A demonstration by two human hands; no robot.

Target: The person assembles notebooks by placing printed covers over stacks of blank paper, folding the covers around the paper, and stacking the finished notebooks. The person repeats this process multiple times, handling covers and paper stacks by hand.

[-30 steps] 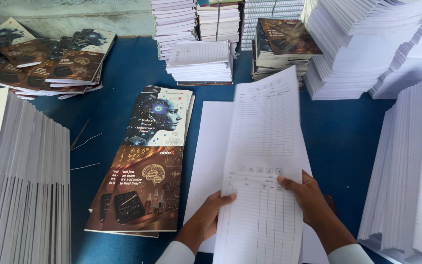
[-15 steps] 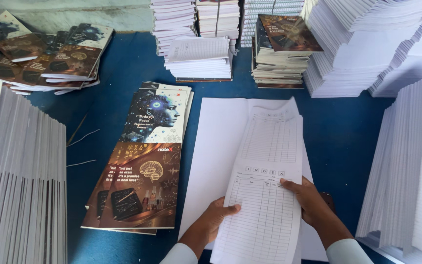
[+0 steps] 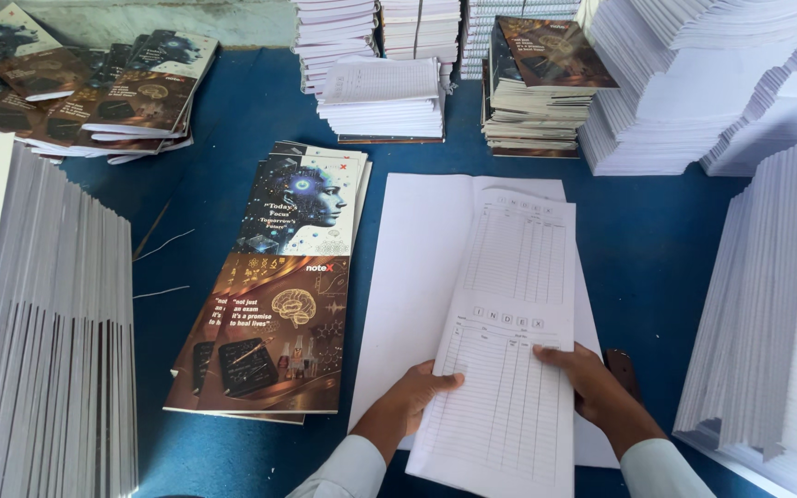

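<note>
I hold a long printed sheet [image 3: 514, 314] with ruled index tables, flat over a large blank white sheet [image 3: 422, 267] on the blue table [image 3: 657, 240]. My left hand [image 3: 417, 397] grips the printed sheet's lower left edge, thumb on top. My right hand [image 3: 588, 378] presses on its lower right side. To the left lies a small pile of unfolded notebook covers [image 3: 279, 295] with a face and a brain picture.
Tall stacks of white paper stand at the right [image 3: 777, 304] and at the left [image 3: 48, 350]. Further paper stacks [image 3: 385, 97] and bundles topped with covers [image 3: 546, 83] line the back. Loose covers [image 3: 94, 92] lie at the far left.
The printed sheet has come down from a raised position and toward me, settling lower over the blank sheet. Both hands keep their hold on it.
</note>
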